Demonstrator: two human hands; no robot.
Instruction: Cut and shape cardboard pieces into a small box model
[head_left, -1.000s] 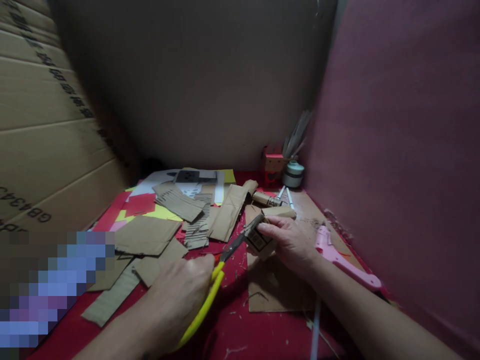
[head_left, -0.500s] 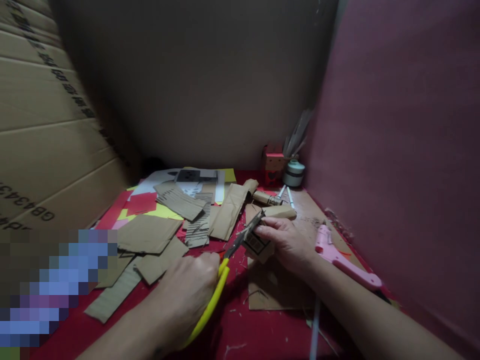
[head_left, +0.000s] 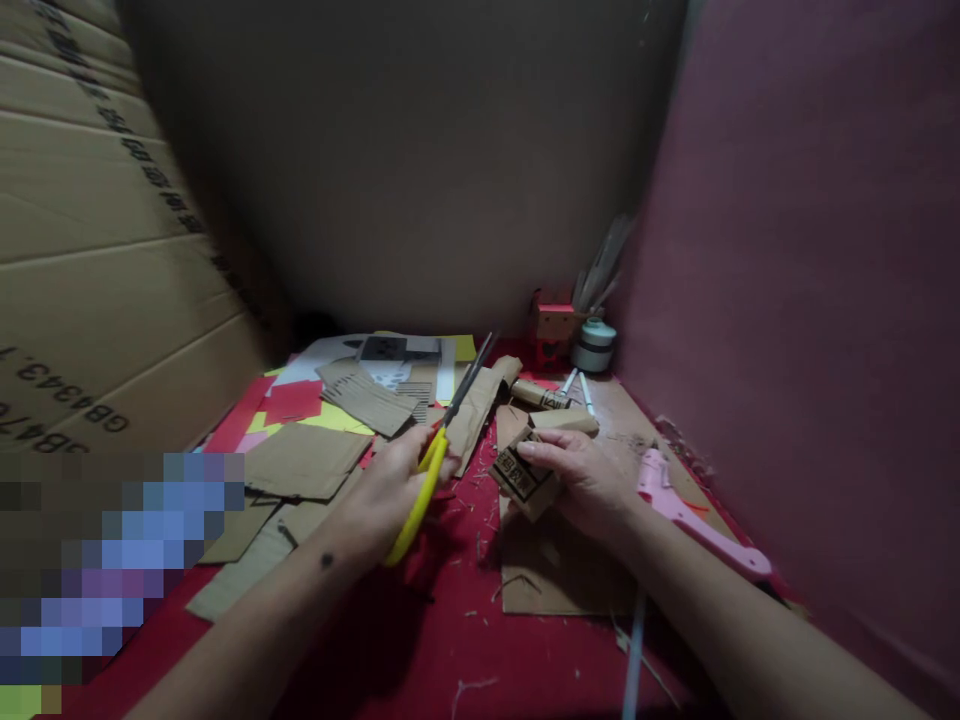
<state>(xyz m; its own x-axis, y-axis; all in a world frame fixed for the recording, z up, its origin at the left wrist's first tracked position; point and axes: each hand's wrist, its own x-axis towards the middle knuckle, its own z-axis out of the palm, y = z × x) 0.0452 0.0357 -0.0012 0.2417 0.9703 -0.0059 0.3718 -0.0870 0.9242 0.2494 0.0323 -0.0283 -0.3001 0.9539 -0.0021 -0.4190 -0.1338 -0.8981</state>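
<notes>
Scissors (head_left: pixel 442 448) sit gripped in our left hand (head_left: pixel 382 495); our right hand (head_left: pixel 585 480) grasps a cardboard piece (head_left: pixel 521 478) on the desk (head_left: pixel 465 640).

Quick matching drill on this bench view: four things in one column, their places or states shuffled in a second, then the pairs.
Things:
1. scissors
2. printed cardboard piece
3. pink glue gun
4. white tape roll

Places or states:
A. lying on the red table by the right wall
B. gripped in the left hand, blades pointing away
C. at the back corner, beside a small red box
D. held by the right hand

Pairs: 1-B, 2-D, 3-A, 4-C
</notes>
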